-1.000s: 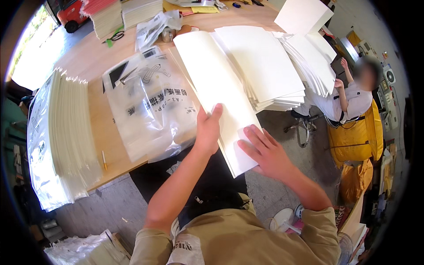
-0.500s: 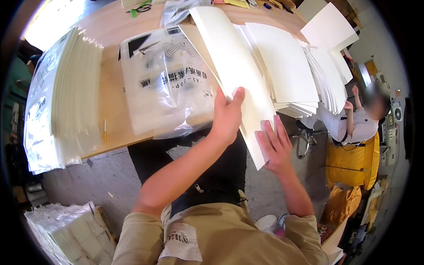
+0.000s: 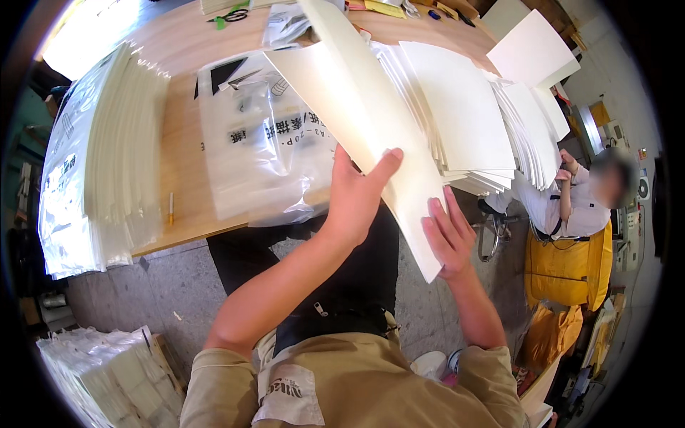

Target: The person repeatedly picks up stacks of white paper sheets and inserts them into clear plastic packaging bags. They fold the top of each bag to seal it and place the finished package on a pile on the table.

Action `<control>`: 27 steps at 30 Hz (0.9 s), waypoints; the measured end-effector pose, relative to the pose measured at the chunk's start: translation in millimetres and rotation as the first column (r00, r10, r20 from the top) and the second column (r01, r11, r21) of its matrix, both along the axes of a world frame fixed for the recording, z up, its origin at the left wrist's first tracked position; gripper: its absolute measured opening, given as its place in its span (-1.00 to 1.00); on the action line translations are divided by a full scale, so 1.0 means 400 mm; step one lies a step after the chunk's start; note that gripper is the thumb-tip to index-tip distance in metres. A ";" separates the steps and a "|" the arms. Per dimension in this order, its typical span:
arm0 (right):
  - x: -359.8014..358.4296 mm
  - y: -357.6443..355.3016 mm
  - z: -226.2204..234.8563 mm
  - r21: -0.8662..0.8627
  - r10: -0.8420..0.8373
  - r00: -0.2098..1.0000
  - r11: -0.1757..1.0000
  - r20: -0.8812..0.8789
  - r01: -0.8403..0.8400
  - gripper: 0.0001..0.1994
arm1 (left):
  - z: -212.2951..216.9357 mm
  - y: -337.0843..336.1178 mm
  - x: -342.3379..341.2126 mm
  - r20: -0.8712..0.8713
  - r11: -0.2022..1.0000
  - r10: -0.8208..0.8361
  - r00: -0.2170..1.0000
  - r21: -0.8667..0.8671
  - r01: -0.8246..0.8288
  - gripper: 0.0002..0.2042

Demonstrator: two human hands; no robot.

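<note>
A bundle of large white paper sheets (image 3: 385,114) is held up at a slant over the table's front edge, between both my hands. My left hand (image 3: 360,192) grips its left edge, thumb on top and fingers underneath. On the lower right edge my right hand (image 3: 451,232) rests its fingers on the paper; its thumb is hidden. One part of the bundle fans out to the left, over a clear printed plastic bag (image 3: 242,157) lying flat on the table. Beside the bundle, on the right, lie stacks of white paper (image 3: 460,107).
A tall pile of filled plastic bags (image 3: 118,157) stands on the table's left. Scissors (image 3: 234,14) lie at the back. More paper (image 3: 535,50) sits far right, near a seated person (image 3: 578,192) on a yellow seat. Wrapped packs (image 3: 110,371) stand on the floor, lower left.
The sheets have spread wider to the left, covering more of the printed bag. The bundle's lower end and my right hand have shifted slightly right and nearer me. The seated person's raised hand has come down.
</note>
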State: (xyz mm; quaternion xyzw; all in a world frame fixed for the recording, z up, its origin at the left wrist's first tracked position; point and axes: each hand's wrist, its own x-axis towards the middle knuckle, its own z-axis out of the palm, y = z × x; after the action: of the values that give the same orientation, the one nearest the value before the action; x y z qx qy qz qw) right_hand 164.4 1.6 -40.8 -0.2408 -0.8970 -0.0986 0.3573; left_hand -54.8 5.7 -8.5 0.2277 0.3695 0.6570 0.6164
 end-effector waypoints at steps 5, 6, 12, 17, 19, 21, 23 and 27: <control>0.124 -0.028 -0.127 -0.500 -0.408 0.759 0.857 -0.507 0.127 -0.69 | 0.035 -0.057 -0.042 -0.186 0.984 -0.165 0.969 0.038 0.175 -0.23; 0.100 -0.026 -0.112 -0.553 -0.399 0.584 0.826 -0.707 -0.106 -0.63 | 0.042 -0.066 -0.072 -0.315 0.963 -0.225 0.922 0.075 0.260 -0.31; 0.135 -0.103 -0.059 -0.575 -0.600 0.102 0.684 -0.794 -0.449 -0.48 | -0.058 -0.150 -0.298 -0.947 0.928 0.303 0.103 0.318 0.191 -0.39; 0.283 -0.171 -0.101 -0.571 -0.628 0.095 0.621 -0.772 -0.537 -0.39 | -0.174 -0.146 -0.265 -0.895 0.954 0.168 -0.413 0.043 0.296 -0.25; 0.384 -0.211 -0.133 -0.601 -0.684 0.095 0.557 -0.724 -0.573 -0.39 | -0.222 -0.115 -0.259 -0.830 0.931 0.217 -0.514 0.017 0.365 -0.29; 0.484 -0.261 -0.153 -0.616 -0.714 0.098 0.517 -0.693 -0.594 -0.39 | -0.231 -0.069 -0.257 -0.792 0.914 0.284 -0.541 0.055 0.401 -0.64; 0.578 -0.325 -0.173 -0.648 -0.735 0.134 0.476 -0.664 -0.595 -0.36 | -0.214 -0.029 -0.261 -0.861 0.922 0.148 -0.486 -0.057 0.382 -0.81; 0.649 -0.459 -0.196 -0.728 -0.771 0.184 0.454 -0.610 -0.514 -0.38 | -0.096 0.030 -0.288 -0.970 0.868 -0.167 -0.177 -0.230 0.440 -0.74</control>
State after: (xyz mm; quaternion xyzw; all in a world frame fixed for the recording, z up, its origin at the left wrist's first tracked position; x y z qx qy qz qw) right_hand 424.1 -182.1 -119.1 -0.4830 -0.3149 0.5128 0.6360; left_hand -169.9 17.5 -46.8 0.7693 0.5679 0.1382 0.2578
